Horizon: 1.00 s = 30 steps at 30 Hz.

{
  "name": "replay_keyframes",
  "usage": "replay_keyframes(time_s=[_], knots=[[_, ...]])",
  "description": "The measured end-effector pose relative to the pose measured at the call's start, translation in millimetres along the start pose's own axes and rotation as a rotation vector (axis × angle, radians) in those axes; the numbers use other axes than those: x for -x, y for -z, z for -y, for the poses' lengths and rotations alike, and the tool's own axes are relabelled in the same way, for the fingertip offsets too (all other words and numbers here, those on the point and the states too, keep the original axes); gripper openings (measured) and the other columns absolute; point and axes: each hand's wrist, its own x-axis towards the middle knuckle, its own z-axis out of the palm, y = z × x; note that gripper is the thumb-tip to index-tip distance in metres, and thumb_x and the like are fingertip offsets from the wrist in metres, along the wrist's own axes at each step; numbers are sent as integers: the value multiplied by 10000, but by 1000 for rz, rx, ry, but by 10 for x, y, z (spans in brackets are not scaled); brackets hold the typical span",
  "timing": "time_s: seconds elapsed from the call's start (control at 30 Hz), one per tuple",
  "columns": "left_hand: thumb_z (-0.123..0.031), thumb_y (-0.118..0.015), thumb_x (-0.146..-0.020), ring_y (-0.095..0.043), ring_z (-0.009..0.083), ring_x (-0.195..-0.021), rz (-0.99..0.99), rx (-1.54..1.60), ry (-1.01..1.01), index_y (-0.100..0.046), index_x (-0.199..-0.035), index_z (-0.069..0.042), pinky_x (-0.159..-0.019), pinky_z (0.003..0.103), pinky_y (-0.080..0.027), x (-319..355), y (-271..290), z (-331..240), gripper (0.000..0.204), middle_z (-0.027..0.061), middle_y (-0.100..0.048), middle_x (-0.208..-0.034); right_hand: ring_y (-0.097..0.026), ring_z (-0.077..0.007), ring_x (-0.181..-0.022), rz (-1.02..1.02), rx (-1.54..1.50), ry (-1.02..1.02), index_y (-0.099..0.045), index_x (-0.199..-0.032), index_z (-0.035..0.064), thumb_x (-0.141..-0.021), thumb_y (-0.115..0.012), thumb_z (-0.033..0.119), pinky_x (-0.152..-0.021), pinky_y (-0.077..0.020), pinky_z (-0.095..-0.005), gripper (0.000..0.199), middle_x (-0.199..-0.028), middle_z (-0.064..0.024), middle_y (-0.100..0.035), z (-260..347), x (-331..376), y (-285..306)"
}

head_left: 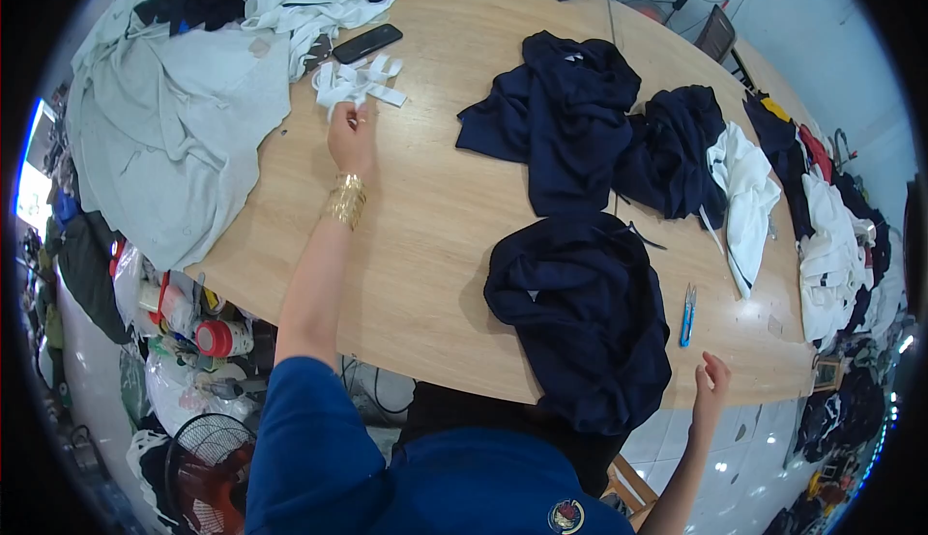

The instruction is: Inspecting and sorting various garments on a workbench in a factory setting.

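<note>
Pale wood makes up the long oval table (pixel 416 245), which the head view shows from above, strewn with clothing. The person's left hand (pixel 352 137) reaches far across it, gold bangles (pixel 346 201) at the wrist, and its fingers are pinched together on the near end of a bundle of white fabric strips (pixel 356 83). The strips lie loosely tangled on the bare table top, just beside a black phone (pixel 367 43) that rests flat further out. To the left of the strips a large pale grey-green garment (pixel 174 119) spreads over the table's edge, with white and dark pieces heaped above it.

The right hand (pixel 712 380) hangs at the table's near right edge, fingers open and slightly curled, holding nothing. Nearest to it, on the table, lies a small pair of blue thread snips (pixel 687 313). Just left of the snips a crumpled navy garment (pixel 580 313) sits at the near edge in front of the person, partly hanging over it. Further back two more navy garments (pixel 580 119) lie bunched together, touching a white garment (pixel 749 202) on their right. A row of white, navy and red clothes runs along the table's far right edge. Below the table on the left stand a floor fan (pixel 208 467) and assorted bags and bottles.
</note>
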Motion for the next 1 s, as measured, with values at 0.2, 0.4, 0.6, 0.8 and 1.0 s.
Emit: replay_keyframes(time_s=[0.2, 0.4, 0.6, 0.8, 1.0], knots=[[-69, -538, -820, -544, 76, -609, 508, 469, 14, -574, -842, -30, -550, 206, -414, 784, 529, -1450, 57, 30, -589, -669, -511, -185, -1014, 66, -259, 183, -545, -1098, 62, -804, -546, 73, -825, -414, -298, 294, -1100, -75, -528, 976, 119, 46], [-205, -584, -796, -560, 251, -572, 1413, 547, -589, -599, -766, -144, -499, 305, -436, 1588, 986, -2379, 70, 66, -559, -639, -402, -311, -1165, 617, -389, 774, -483, -1173, 52, -695, -616, 25, -995, -301, -363, 497, -1207, -158, -456, 2065, 473, -512], [-167, -560, -837, -577, 114, -641, 1544, 629, 105, -613, -860, -45, -583, 246, -453, 1482, 786, -1986, 135, 45, -609, -737, -488, -25, -664, 1123, -826, -97, -546, -1009, 55, -761, -431, -51, -558, -360, -163, 293, -735, 14, -519, 1623, 545, -382], [-199, -567, -844, -554, 137, -788, 840, 347, -49, -598, -955, -3, -699, 241, -440, 1529, -129, -1180, 227, 63, -614, -841, -399, -37, -596, 783, -586, 37, -586, -937, 53, -703, -425, -72, -530, -294, -171, 310, -735, 19, -529, 1542, 521, -237], [-201, -595, -836, -485, 40, -722, 1470, 359, 268, -547, -869, -34, -678, 189, -411, 1430, -311, -1630, 177, -29, -539, -756, -544, -83, -751, 602, -531, 86, -601, -915, 42, -721, -474, -53, -667, -410, -194, 250, -835, -22, -610, 1215, 570, -60]])
